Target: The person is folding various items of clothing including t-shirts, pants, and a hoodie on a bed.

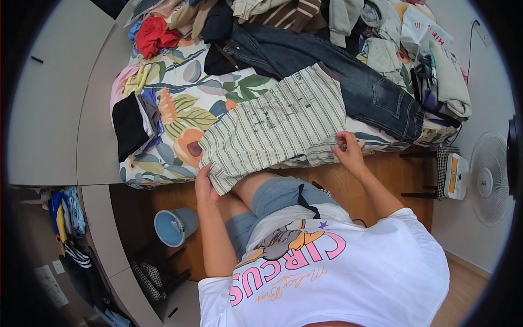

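A striped pale green-and-white shirt (278, 122) lies spread on the near edge of a bed with a floral cover (190, 101). My left hand (205, 182) grips the shirt's near left corner at the bed's edge. My right hand (347, 150) pinches the shirt's near right edge. Dark blue jeans (348, 76) lie flat just beyond the shirt, partly under its far edge.
A folded stack of dark and light clothes (136, 122) sits at the bed's left end. A heap of mixed clothing (305, 16) covers the far side, with a red garment (154, 35). On the wooden floor stand a blue bucket (173, 226), a white fan (490, 177) and a small white appliance (455, 175).
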A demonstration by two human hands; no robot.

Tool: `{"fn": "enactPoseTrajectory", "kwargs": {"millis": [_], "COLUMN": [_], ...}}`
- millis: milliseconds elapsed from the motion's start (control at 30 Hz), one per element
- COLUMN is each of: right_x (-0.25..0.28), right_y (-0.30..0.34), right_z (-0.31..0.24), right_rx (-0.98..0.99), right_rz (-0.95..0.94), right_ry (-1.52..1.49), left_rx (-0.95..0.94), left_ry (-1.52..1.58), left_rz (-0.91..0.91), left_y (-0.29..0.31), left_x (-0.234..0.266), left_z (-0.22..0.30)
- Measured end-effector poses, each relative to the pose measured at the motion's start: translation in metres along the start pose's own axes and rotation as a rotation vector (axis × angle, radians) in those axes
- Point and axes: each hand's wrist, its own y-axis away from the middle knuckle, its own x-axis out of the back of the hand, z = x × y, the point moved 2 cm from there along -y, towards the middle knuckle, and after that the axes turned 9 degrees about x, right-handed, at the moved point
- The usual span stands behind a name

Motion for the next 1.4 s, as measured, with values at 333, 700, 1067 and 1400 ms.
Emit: {"fn": "enactPoseTrajectory", "kwargs": {"millis": [333,700,1067,1400], "right_x": [-0.009,0.037,0.006,-0.073], "right_y": [0.012,-0.166,-0.206,-0.255], "right_z": [0.064,-0.045,-0.033,-0.054], "right_rx": [-0.247,-0.369,-0.23,0.523], "right_rz": [-0.074,0.096,0.192,-0.277], "right_ry": [0.023,-1.452,-0.565,0.718], "left_rx": [-0.175,-0.036,-0.263,-0.468], "left_ry": [-0.537,0.083,-0.471,-1.282], "left_rz": [0.196,-0.093,0.042,0.356], "left_y": [0.018,0.013,0.006,-0.015], "left_x": [0.016,-0.001,-0.02,-0.012], "left_z": [-0.014,0.039,0.025,0.026]}}
